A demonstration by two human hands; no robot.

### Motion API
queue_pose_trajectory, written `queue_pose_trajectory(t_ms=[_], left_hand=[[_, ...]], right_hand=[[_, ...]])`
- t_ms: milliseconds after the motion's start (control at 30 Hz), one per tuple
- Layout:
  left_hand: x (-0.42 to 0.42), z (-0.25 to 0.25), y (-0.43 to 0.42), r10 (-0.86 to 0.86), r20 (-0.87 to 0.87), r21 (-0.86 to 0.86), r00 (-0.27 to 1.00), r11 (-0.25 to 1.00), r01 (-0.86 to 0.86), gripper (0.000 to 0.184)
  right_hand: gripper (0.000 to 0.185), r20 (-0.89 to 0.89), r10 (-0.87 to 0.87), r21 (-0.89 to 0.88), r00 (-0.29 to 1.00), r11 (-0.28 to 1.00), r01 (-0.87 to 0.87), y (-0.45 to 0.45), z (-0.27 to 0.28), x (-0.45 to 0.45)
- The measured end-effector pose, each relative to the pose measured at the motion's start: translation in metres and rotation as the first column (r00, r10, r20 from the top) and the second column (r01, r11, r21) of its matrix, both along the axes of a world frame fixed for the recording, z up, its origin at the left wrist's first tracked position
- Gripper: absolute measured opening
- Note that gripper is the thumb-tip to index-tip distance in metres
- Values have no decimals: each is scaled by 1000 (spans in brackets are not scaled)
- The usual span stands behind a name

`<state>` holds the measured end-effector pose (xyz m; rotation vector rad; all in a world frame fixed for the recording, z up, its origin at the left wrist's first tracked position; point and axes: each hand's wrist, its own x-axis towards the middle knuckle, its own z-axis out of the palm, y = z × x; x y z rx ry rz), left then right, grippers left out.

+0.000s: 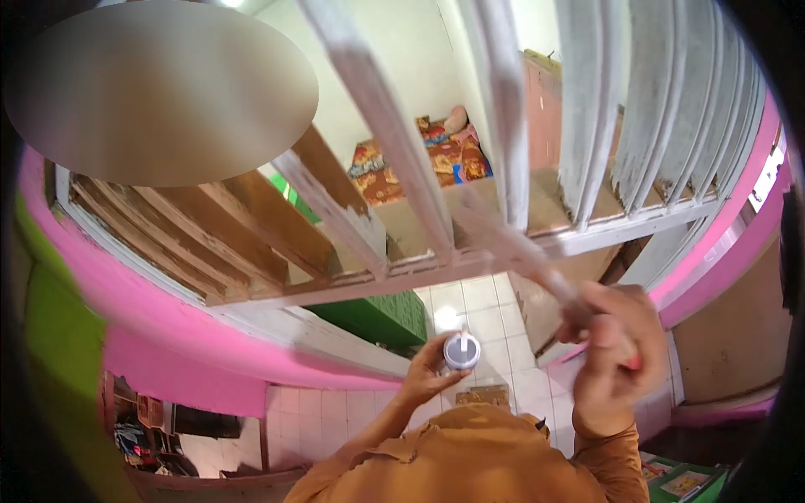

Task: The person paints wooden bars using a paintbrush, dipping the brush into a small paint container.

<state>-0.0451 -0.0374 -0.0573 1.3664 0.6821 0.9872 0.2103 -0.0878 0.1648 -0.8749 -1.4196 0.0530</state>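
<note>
On my feed, the fingers of the right hand (616, 348) are clamped on the handle of a blurred brush (541, 264), right of centre. From them its long axis slants toward the upper left, across the slats (387, 126); I can't tell whether it touches one. The left hand (429, 373), lower centre and farther from the slats, has its fingers closed around a small can (462, 351), left of and below the brush.

The brush (537, 264) and right hand (616, 344) are motion-blurred, and a smeared oval (159, 92) hides upper ends of the brown slats (272, 222)
</note>
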Motion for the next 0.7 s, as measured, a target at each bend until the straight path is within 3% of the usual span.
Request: queue_pose_trajectory(t_ms=[33,100,133,200,267,333,500,700], left_hand=[[-3,-1,3,11,-5,6,1000,1000,-11,75],[-5,4,11,34,2,67,999,997,-34,77],[-5,8,13,62,8,106,998,992,-63,76],[-8,18,20,144,-210,262,967,961,-86,74],[-1,31,19,100,-41,106,994,990,-95,75],[0,37,25,73,-84,185,994,981,-56,75],[0,33,30,25,-88,240,996,971,-3,74],[-7,33,35,30,-116,242,993,970,-1,72]], right_hand=[[33,-45,-6,-77,999,997,2,-10,-2,1],[42,-364,-45,-71,930,997,21,-25,-4,-1],[47,-358,-166,-121,919,984,130,-30,-9,0],[44,-353,-128,-177,927,982,68,-39,-14,4],[39,-315,-148,-279,938,959,58,-41,-16,-5],[27,-358,-75,-337,931,940,-54,-37,-25,-12],[9,-182,23,-497,983,860,-112,-15,-33,-22],[10,-127,89,-629,988,763,-150,7,-48,-34]])
